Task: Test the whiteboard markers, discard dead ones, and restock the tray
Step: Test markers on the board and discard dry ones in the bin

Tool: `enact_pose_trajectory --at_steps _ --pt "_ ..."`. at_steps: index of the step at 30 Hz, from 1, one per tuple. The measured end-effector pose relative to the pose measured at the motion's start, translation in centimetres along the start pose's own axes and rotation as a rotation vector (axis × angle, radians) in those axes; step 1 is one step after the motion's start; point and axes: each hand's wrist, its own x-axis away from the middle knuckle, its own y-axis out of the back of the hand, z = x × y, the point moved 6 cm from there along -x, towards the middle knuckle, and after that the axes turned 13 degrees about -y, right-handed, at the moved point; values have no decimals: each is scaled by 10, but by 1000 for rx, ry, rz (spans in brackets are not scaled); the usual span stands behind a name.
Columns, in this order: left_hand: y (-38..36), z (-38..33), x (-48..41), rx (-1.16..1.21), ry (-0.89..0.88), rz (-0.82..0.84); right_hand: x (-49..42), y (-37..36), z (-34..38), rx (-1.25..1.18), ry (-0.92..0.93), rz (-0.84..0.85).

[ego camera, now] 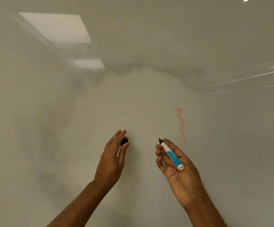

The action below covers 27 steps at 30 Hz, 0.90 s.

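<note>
Loosely, the palm-up right hand [182, 176] holds an uncapped marker [172, 157]; the left hand [111, 159] pinches its cap [124, 141].

The left hand [115, 154] and right hand [177, 167] are seen bare, with long slim fingers [159, 158], and both forearms [77, 205] are likewise left uncovered.

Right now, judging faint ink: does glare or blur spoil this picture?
Head view: ceiling-light reflections glare on the whiteboard upper left, streaks at right; grey smudges cloud its middle; the red squiggle reads clearly; the left hand looks slightly blurred.
</note>
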Motion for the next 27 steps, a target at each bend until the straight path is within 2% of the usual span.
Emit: enact_pose_trajectory --at_steps 3,8,11,19,24,27 --pt "-13 7 -7 -73 -69 59 -7 2 21 186 162 -96" --pt "-25 13 -13 -274 -277 65 -19 4 57 509 473 -361" --pt "-30 18 -13 -334 -351 68 -28 -1 72 609 623 -431" --pt "-34 19 -13 -421 -470 68 -66 0 81 866 698 -489" --pt "-37 21 -13 -433 -477 68 -63 24 71 899 776 -543" --pt "-38 19 -12 -436 -480 50 -58 39 61 939 761 -556"
